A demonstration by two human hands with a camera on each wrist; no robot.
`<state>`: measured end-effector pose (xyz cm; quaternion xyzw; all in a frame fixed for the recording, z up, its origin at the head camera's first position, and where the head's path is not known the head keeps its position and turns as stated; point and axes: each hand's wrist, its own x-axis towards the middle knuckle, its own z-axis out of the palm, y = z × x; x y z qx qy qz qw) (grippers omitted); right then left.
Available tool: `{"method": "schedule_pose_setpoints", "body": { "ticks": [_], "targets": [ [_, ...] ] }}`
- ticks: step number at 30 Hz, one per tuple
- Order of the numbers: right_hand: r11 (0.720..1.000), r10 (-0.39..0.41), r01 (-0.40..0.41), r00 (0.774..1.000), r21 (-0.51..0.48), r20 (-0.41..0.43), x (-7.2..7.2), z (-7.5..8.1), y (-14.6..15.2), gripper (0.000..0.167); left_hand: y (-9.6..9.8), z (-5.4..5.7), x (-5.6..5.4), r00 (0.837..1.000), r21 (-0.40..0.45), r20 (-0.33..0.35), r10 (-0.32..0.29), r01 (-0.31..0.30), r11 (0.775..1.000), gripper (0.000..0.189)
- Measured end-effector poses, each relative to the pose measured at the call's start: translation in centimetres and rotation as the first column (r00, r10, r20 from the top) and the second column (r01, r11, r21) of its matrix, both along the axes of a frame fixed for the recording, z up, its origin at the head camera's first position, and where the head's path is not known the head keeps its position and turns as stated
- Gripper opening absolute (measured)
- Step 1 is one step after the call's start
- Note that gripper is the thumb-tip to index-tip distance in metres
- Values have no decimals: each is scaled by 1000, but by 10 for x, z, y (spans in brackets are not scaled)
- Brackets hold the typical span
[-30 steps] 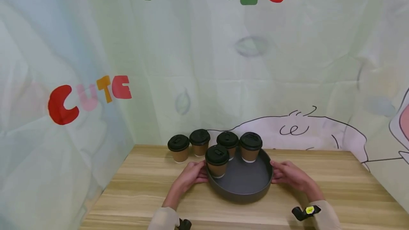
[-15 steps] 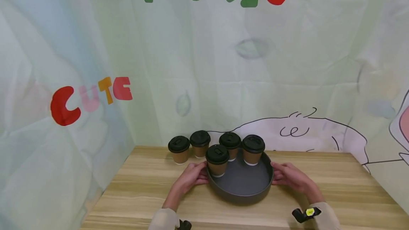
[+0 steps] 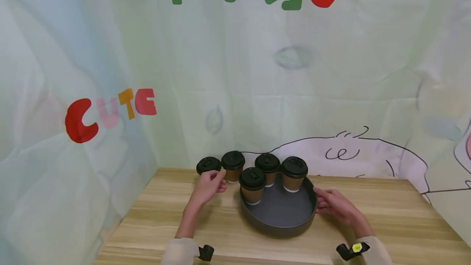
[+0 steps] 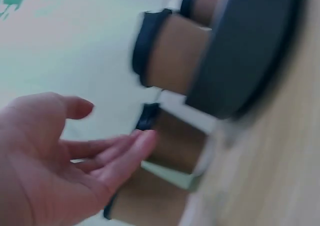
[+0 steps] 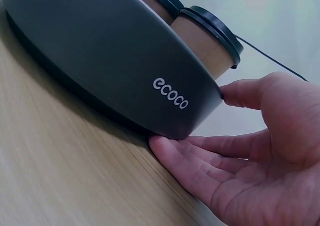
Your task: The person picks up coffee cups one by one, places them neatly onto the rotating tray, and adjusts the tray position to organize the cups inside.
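A round dark grey tray stands on the table with three lidded paper coffee cups in it: one at front left, one at the back and one at back right. My right hand grips its right side, thumb at the rim and fingers under the base, beside the "ecoco" lettering. Left of the tray, two more coffee cups stand on the table, one leftmost and one beside it. Before the leftmost cup, partly hiding it, is my left hand, its thumb and fingers apart around nothing.
The wooden table ends at the back against a printed cloth backdrop. Another cloth wall hangs along the left side. The cups stand close together near the table's back edge.
My left hand has let go of the tray's left side and moved left and back to the leftmost cup. The right hand stays on the tray. The view has shifted slightly.
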<state>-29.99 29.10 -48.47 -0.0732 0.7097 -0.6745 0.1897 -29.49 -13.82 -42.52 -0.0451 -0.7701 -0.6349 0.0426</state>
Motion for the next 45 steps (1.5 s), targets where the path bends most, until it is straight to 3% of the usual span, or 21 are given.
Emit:
{"method": "schedule_pose_setpoints", "body": {
  "ticks": [3, 5, 8, 10, 13, 15, 17, 23, 30, 38, 45],
  "targets": [
    [1000, -6, 6, 1000, -2, 1, 0, -1, 1, 55, -12, 15, 3, 991, 32, -120, 53, -49, 998, 28],
    [1000, -8, 8, 1000, -4, 0, 0, -1, 1, 56, -20, 16, 2, 972, 27, -203, 116, -113, 993, 27],
    [1000, -14, 14, 1000, -5, 1, -1, -3, 1, 54, -28, 11, -3, 927, 14, -305, 218, -225, 974, 30],
    [1000, -15, 15, 1000, -4, 1, -1, -3, 1, 54, -32, -2, -13, 886, -8, -372, 276, -301, 954, 40],
    [1000, -9, 9, 1000, -11, 2, 0, -3, 1, 53, -35, -13, -23, 861, -46, -404, 309, -356, 933, 60],
    [1000, -6, 6, 1000, -17, 3, 1, -3, 0, 53, -38, -21, -30, 862, -83, -397, 315, -376, 923, 74],
    [1000, -6, 6, 1000, -21, 5, 2, -2, 0, 53, -39, -30, -38, 874, -112, -373, 312, -376, 920, 87],
    [1000, -16, 16, 1000, -25, 3, 3, -2, -2, 55, -39, -51, -57, 913, -146, -301, 277, -331, 932, 112],
    [999, 1, -1, 1000, -34, 3, 1, -5, -6, 51, -36, -63, -66, 905, -121, -289, 310, -356, 927, 105],
    [1000, -20, 20, 1000, -24, 19, -1, -4, -5, 53, -35, -59, -63, 894, -78, -283, 347, -382, 921, 93],
    [999, -19, 19, 1000, -26, 7, -2, -3, 0, 55, -40, -37, -50, 908, -41, -278, 314, -338, 940, 86]
  ]
}}
